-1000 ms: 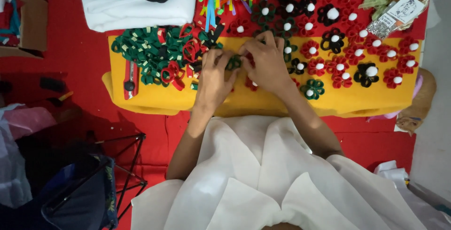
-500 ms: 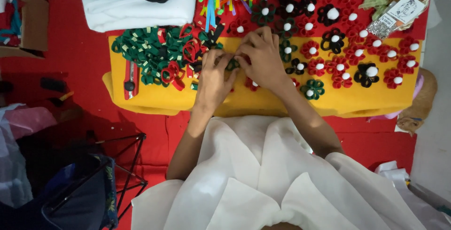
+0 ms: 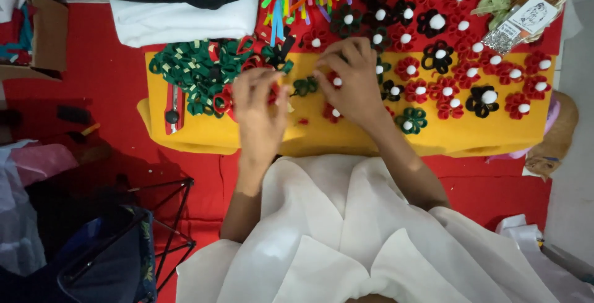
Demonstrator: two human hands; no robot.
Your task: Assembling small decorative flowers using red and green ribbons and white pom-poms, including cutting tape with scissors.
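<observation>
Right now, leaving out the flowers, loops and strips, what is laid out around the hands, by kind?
Yellow mat: 1
Red cutter knife: 1
Folded white cloth: 1
Cardboard box: 1
Clear packet: 1
Total: 5

A yellow board point(image 3: 346, 136) is laid flat on the red floor covering point(image 3: 105, 74). On the board, a heap of green and red paper loops point(image 3: 198, 71) is seen at one end, with a red cutter point(image 3: 172, 108) beside it. Rows of red, black and green paper flowers point(image 3: 445, 86) with white centres are spread across the other end.
</observation>
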